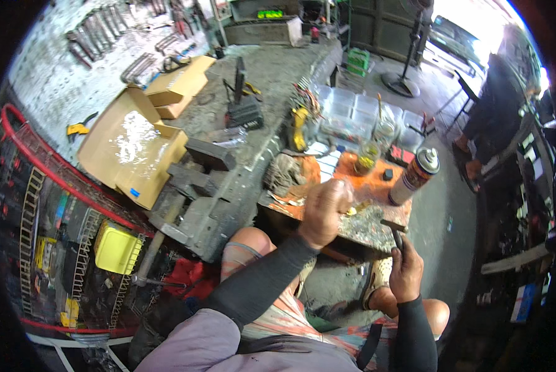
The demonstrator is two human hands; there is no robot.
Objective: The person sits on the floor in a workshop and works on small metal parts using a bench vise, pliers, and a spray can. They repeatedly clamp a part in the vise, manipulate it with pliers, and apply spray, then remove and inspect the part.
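Observation:
My left hand [323,214] is closed in a fist above the low work table [377,217]; what it holds, if anything, is hidden. A small yellowish piece [357,208] shows just beside its fingers, and I cannot tell whether they touch. In my right hand [407,271], near the table's front right corner, is a small hammer [395,228] with a dark handle, held head up. A spray can [414,177] stands at the table's right edge. Behind my left hand are a glass jar [366,162] with yellowish contents, a small black cap [388,174] and a grey rag [286,173].
A bench vise [197,167] and an opened cardboard box [129,149] occupy the left bench. Clear plastic organizer boxes [349,108] stand behind the table. A red-framed rack [48,164] lies left. Another person [498,93] is at the far right, near a standing fan [402,84].

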